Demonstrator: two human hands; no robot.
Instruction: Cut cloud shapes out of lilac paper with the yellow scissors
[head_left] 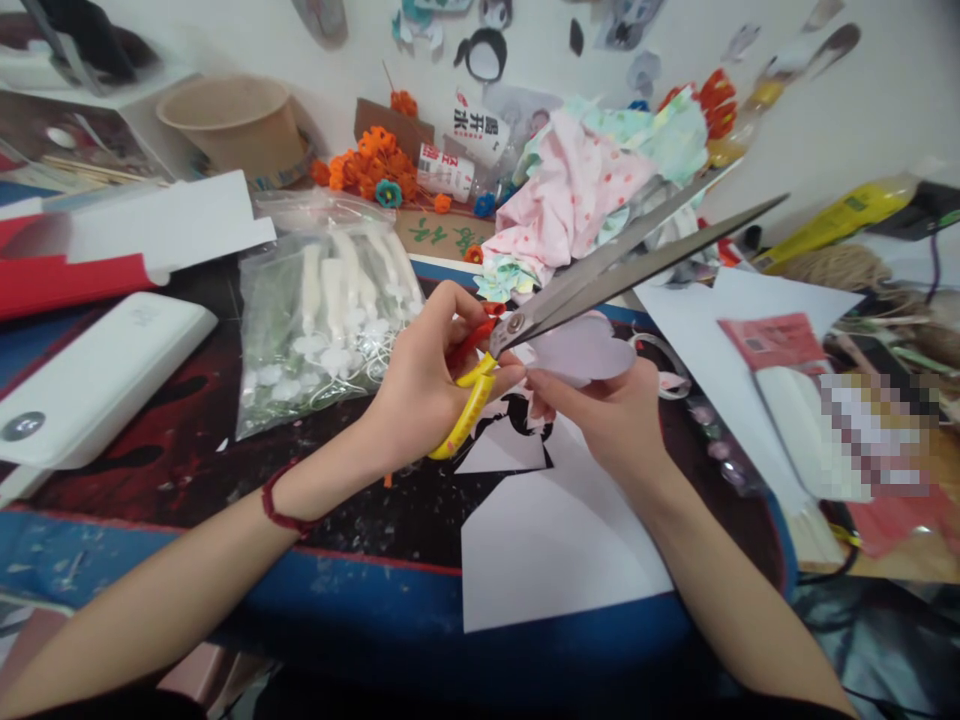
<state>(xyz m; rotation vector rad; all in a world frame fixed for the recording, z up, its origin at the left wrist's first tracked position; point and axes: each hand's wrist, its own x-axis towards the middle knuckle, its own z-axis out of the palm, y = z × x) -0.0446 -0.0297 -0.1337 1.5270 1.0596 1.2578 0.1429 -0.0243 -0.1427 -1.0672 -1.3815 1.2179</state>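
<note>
My left hand [427,380] is closed on a pair of scissors [592,280] with yellow and red handles. Their long blades are parted and point up to the right. In my right hand [622,410] is a pale paper cutout [581,350] with rounded lobes, pinched by thumb and fingers below the blades. The fingertips of both hands come close together near the scissors' pivot. Beneath them lie a cut white paper scrap [506,447] and a larger white sheet [555,550] that reaches the table's front edge.
A clear plastic bag [330,330] with cream and green pieces lies left of my hands, beside a white power bank [105,380]. Behind stand orange flowers [375,160], crumpled pink cloth [559,190] and a round tub [232,130]. Twine [825,275] and packets crowd the right.
</note>
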